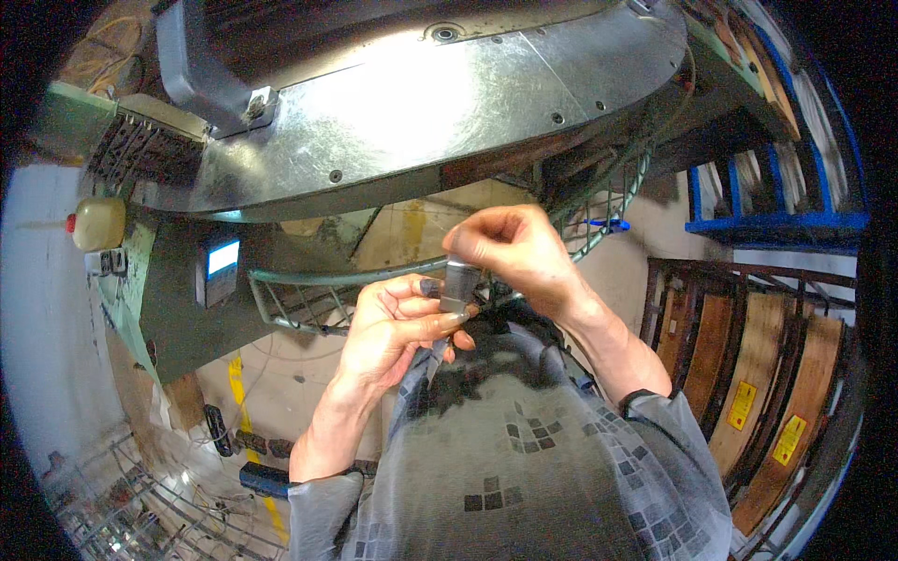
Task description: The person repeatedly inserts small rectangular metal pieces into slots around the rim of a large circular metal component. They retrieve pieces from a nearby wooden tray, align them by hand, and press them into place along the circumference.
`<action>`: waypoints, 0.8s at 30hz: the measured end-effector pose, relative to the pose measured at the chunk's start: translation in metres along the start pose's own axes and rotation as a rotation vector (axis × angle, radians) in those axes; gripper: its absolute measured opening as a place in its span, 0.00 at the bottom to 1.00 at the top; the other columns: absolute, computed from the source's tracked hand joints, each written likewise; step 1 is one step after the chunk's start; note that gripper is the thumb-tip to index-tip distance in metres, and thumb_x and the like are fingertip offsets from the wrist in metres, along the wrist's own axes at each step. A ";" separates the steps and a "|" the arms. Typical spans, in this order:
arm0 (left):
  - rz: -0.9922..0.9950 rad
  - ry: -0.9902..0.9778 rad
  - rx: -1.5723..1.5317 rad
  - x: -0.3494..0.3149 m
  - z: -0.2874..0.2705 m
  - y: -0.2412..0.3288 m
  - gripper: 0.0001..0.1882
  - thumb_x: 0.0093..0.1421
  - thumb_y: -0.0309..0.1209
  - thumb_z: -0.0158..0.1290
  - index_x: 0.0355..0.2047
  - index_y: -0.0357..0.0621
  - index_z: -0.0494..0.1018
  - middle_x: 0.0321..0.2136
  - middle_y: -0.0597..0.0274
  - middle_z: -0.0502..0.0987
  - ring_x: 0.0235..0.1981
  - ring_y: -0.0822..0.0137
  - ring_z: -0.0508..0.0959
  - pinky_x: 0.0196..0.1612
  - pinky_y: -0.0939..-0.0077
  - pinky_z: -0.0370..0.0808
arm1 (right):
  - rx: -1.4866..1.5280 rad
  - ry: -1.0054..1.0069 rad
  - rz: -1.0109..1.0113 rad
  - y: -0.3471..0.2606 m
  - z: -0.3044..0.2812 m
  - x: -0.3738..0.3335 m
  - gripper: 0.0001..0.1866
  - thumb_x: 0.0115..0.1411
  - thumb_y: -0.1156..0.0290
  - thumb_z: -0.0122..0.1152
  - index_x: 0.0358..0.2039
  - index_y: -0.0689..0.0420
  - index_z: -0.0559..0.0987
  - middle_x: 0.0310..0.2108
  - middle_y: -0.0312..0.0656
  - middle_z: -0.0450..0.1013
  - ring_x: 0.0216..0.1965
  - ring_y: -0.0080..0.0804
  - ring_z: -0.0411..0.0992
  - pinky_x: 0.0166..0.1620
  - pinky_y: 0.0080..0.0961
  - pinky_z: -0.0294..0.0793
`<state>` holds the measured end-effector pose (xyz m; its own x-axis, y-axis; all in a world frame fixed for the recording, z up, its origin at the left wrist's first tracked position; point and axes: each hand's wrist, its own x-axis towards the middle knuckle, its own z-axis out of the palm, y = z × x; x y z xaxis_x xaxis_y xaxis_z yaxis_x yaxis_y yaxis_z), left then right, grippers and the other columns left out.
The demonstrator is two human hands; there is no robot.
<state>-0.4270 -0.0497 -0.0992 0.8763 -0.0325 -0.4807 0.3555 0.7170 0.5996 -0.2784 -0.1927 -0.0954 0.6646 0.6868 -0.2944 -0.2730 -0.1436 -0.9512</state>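
Note:
In front of my body, my left hand [388, 327] grips a small grey flat piece [457, 288] between thumb and fingers. A narrow pointed grey part shows below those fingers; whether it belongs to the same piece I cannot tell. My right hand [519, 248] is closed in a pinch at the upper end of the grey piece, its fingertips covering that end. Dark smudges mark the fingertips. Both hands are held in the air, nearer to me than the wide metal machine table [412, 112].
A green tubular rail [299, 278] curves between me and the machine. At left are a small lit screen [223, 259] and a cream box with a red button [98, 222]. Blue racking [776, 227] and a rack of wooden boards [748, 365] stand at right. Yellow tape [238, 383] marks the floor.

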 end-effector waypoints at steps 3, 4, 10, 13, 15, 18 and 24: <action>-0.014 0.030 0.017 0.002 0.004 -0.003 0.17 0.56 0.16 0.60 0.47 0.32 0.75 0.36 0.46 0.83 0.26 0.59 0.85 0.24 0.74 0.81 | -0.127 -0.112 0.018 -0.001 -0.006 -0.004 0.18 0.56 0.58 0.72 0.29 0.63 0.84 0.25 0.36 0.78 0.28 0.18 0.72 0.32 0.24 0.72; -0.008 0.027 0.003 0.002 0.005 -0.004 0.16 0.56 0.16 0.60 0.46 0.32 0.75 0.36 0.46 0.83 0.26 0.59 0.85 0.23 0.74 0.81 | -0.214 -0.146 0.003 -0.001 -0.007 -0.007 0.18 0.57 0.58 0.71 0.29 0.63 0.84 0.25 0.35 0.78 0.28 0.18 0.72 0.32 0.23 0.72; 0.017 0.000 0.010 0.002 0.006 -0.010 0.19 0.55 0.18 0.62 0.48 0.31 0.73 0.36 0.45 0.83 0.27 0.57 0.85 0.23 0.73 0.80 | -0.079 -0.073 0.014 -0.001 -0.011 -0.013 0.15 0.58 0.62 0.72 0.28 0.62 0.82 0.25 0.31 0.76 0.27 0.15 0.69 0.31 0.19 0.68; 0.079 -0.089 -0.078 0.004 0.006 -0.013 0.15 0.57 0.17 0.61 0.46 0.32 0.75 0.40 0.45 0.83 0.29 0.58 0.85 0.26 0.75 0.81 | -0.247 -0.181 -0.049 0.001 -0.013 -0.016 0.18 0.61 0.58 0.68 0.29 0.64 0.84 0.25 0.34 0.78 0.27 0.17 0.71 0.30 0.21 0.71; 0.097 -0.043 -0.055 0.003 0.006 -0.014 0.16 0.57 0.17 0.61 0.46 0.32 0.75 0.40 0.44 0.83 0.29 0.58 0.85 0.26 0.75 0.81 | -0.031 -0.051 -0.010 0.003 -0.016 -0.019 0.13 0.61 0.63 0.69 0.27 0.62 0.82 0.26 0.32 0.77 0.27 0.16 0.70 0.31 0.18 0.69; 0.131 0.003 -0.057 0.002 0.008 -0.014 0.17 0.56 0.17 0.62 0.46 0.32 0.76 0.39 0.44 0.83 0.29 0.58 0.85 0.26 0.73 0.81 | 0.124 -0.089 0.043 0.004 -0.019 -0.022 0.11 0.61 0.66 0.70 0.30 0.60 0.81 0.30 0.33 0.78 0.28 0.17 0.72 0.34 0.17 0.72; 0.160 0.008 -0.075 0.001 0.014 -0.015 0.16 0.55 0.16 0.62 0.46 0.33 0.76 0.38 0.45 0.84 0.28 0.59 0.85 0.26 0.72 0.82 | 0.152 -0.050 0.045 0.005 -0.021 -0.030 0.12 0.60 0.65 0.71 0.32 0.62 0.82 0.28 0.33 0.78 0.29 0.15 0.73 0.32 0.16 0.73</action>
<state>-0.4264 -0.0703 -0.0996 0.9168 0.0918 -0.3886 0.1861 0.7628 0.6193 -0.2847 -0.2290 -0.0934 0.6145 0.7175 -0.3280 -0.4066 -0.0682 -0.9110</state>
